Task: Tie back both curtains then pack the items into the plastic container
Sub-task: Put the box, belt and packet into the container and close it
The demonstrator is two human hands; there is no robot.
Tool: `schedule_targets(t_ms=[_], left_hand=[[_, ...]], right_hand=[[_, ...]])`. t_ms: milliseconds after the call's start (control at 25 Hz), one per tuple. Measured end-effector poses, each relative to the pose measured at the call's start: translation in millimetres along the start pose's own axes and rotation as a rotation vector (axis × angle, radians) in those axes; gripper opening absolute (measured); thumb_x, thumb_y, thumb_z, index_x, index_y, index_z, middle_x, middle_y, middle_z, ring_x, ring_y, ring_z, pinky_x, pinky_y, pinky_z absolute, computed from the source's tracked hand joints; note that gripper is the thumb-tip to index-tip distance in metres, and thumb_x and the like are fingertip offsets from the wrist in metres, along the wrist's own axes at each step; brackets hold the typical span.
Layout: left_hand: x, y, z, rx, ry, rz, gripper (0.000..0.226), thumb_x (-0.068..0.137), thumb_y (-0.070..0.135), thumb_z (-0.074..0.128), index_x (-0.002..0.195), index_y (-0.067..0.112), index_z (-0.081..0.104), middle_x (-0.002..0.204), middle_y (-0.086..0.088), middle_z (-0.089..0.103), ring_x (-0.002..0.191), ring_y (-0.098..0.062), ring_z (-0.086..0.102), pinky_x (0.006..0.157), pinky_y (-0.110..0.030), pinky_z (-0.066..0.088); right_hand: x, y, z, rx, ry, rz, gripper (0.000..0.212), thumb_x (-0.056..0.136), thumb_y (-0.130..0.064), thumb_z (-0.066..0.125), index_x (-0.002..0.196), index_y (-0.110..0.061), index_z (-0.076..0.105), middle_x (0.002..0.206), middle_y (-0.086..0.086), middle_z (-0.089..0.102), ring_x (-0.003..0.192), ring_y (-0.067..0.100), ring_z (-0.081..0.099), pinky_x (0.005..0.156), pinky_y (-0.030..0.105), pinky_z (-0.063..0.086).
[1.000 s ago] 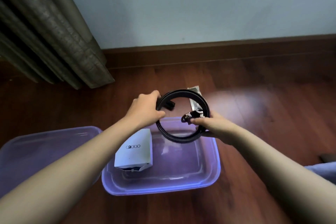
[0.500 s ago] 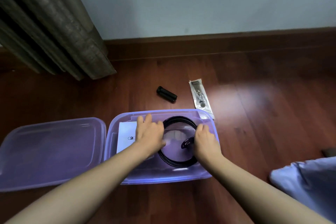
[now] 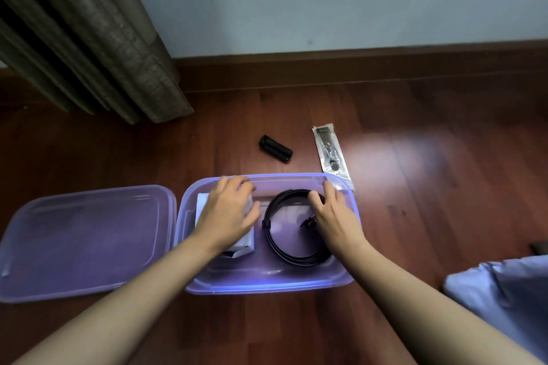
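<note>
The coiled belt [image 3: 292, 228] is down. A second ago both hands held it up over the plastic container [image 3: 268, 284]; now it lies flat on the container's floor, filling the right half. The left hand [image 3: 228, 213] has slid across to about nine o'clock of the coil and rests spread, fingers loose, on the white box [image 3: 204, 210], gripping nothing. My guess is it's nudging that box tight to the left wall to keep room. The right hand [image 3: 332, 216] sits at three o'clock on the coil, fingers open and draped over its far edge by the buckle, likely pressing so the loop doesn't spring open.

Count it up: one container, one lid [image 3: 86, 241] lying off at nine o'clock on the floor [image 3: 415, 187], two items inside. Two remain out: one black cylinder [image 3: 275, 148] at twelve o'clock, one clear sealed packet [image 3: 332, 154] at one o'clock, its near end touching the container's rim. One curtain [image 3: 89, 32] hangs at ten o'clock.
</note>
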State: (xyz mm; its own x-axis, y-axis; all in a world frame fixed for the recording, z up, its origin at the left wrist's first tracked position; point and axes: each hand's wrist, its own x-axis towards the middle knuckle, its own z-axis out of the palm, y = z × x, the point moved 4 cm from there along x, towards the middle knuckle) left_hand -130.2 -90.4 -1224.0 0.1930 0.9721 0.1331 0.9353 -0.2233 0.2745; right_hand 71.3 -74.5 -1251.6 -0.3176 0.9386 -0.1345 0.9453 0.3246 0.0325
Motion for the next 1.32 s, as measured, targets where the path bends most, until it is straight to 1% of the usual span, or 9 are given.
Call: schedule_targets(t_ms=[120, 240, 360, 600, 840, 920, 1040, 1200, 1320], left_hand=[[-23.4, -25.0, 1.3, 0.047, -0.127, -0.128, 0.065, 0.077, 0.053, 0.036, 0.114, 0.006, 0.063, 0.126, -0.017, 0.058, 0.115, -0.037, 0.054, 0.097, -0.047, 0.045], [-39.5, -31.2, 10.8, 0.045, -0.357, -0.161, 0.098, 0.07, 0.076, 0.012, 0.146, 0.015, 0.028, 0.157, -0.006, 0.012, 0.146, -0.023, 0.008, 0.118, -0.042, 0.012], [-39.1, -26.9, 15.3, 0.065, -0.369, -0.11, 0.115, 0.059, 0.088, -0.012, 0.149, 0.019, 0.007, 0.156, 0.0, -0.011, 0.141, -0.016, -0.018, 0.113, -0.034, -0.01], [-46.2, -23.8, 19.2, 0.056, -0.394, -0.138, 0.104, 0.06, 0.084, -0.019, 0.141, 0.018, -0.016, 0.148, 0.002, -0.026, 0.139, -0.016, -0.025, 0.111, -0.034, -0.015], [-42.2, -19.7, 7.2, 0.055, -0.176, -0.064, 0.092, 0.083, 0.074, 0.001, 0.146, 0.008, 0.013, 0.155, -0.007, 0.007, 0.144, -0.02, 0.004, 0.112, -0.035, -0.004], [-23.7, -10.8, -9.7, -0.08, -0.018, -0.007, 0.079, 0.091, 0.063, 0.019, 0.142, 0.004, 0.033, 0.151, -0.01, 0.027, 0.14, -0.019, 0.019, 0.111, -0.032, 0.01], [29.7, -1.5, -23.1, -0.182, 0.153, 0.019, 0.049, 0.091, 0.033, 0.042, 0.127, 0.002, 0.054, 0.136, -0.015, 0.051, 0.122, -0.025, 0.044, 0.104, -0.027, 0.028], [117.0, -6.5, 21.5, -0.083, -0.192, -0.007, 0.046, 0.088, 0.007, 0.048, 0.134, 0.01, 0.048, 0.146, -0.011, 0.04, 0.129, -0.031, 0.042, 0.11, -0.036, 0.029], [149.3, -16.9, 56.0, 0.109, -0.469, 0.027, 0.057, 0.09, 0.005, 0.047, 0.142, 0.024, 0.035, 0.153, -0.002, 0.028, 0.132, -0.03, 0.034, 0.109, -0.04, 0.032]], right_hand=[[4.4, 3.3, 7.4, 0.038, -0.088, -0.106, 0.035, 0.048, 0.006, 0.078, 0.073, -0.005, 0.056, 0.106, 0.026, 0.061, 0.072, 0.039, 0.064, 0.034, 0.033, 0.04], [5.1, 2.2, 11.1, 0.16, -0.145, -0.07, 0.012, 0.08, -0.001, 0.056, 0.092, -0.003, 0.056, 0.116, 0.02, 0.051, 0.088, 0.039, 0.06, 0.051, 0.038, 0.036], [9.5, 2.5, 9.1, 0.184, -0.128, 0.024, 0.015, 0.089, -0.008, 0.046, 0.101, -0.006, 0.055, 0.114, 0.016, 0.049, 0.09, 0.039, 0.057, 0.057, 0.038, 0.031], [8.1, 1.0, 3.1, 0.216, -0.083, 0.142, 0.017, 0.089, -0.013, 0.047, 0.102, -0.009, 0.058, 0.112, 0.012, 0.051, 0.093, 0.036, 0.056, 0.056, 0.032, 0.03], [7.6, -3.7, -1.5, 0.119, 0.058, 0.024, 0.014, 0.065, -0.009, 0.056, 0.078, -0.008, 0.061, 0.085, 0.007, 0.061, 0.078, 0.03, 0.063, 0.04, 0.026, 0.031], [5.6, 2.3, -5.7, 0.095, 0.142, -0.101, 0.028, 0.063, -0.019, 0.045, 0.08, -0.008, 0.063, 0.097, 0.009, 0.066, 0.093, 0.031, 0.065, 0.069, 0.037, 0.05], [-1.1, 26.7, -9.1, 0.052, 0.192, -0.093, 0.059, 0.075, -0.044, 0.043, 0.12, -0.009, 0.059, 0.136, 0.011, 0.052, 0.129, 0.027, 0.047, 0.108, 0.044, 0.021], [-6.9, 47.4, 1.7, 0.295, 0.006, 0.007, 0.093, 0.079, -0.069, 0.021, 0.149, -0.01, 0.009, 0.158, 0.003, 0.005, 0.144, 0.013, 0.001, 0.116, 0.035, 0.003], [-3.9, 46.7, 4.7, 0.378, -0.023, 0.031, 0.092, 0.077, -0.068, 0.011, 0.149, -0.011, -0.001, 0.158, 0.0, -0.005, 0.143, 0.008, -0.01, 0.114, 0.03, -0.003]])
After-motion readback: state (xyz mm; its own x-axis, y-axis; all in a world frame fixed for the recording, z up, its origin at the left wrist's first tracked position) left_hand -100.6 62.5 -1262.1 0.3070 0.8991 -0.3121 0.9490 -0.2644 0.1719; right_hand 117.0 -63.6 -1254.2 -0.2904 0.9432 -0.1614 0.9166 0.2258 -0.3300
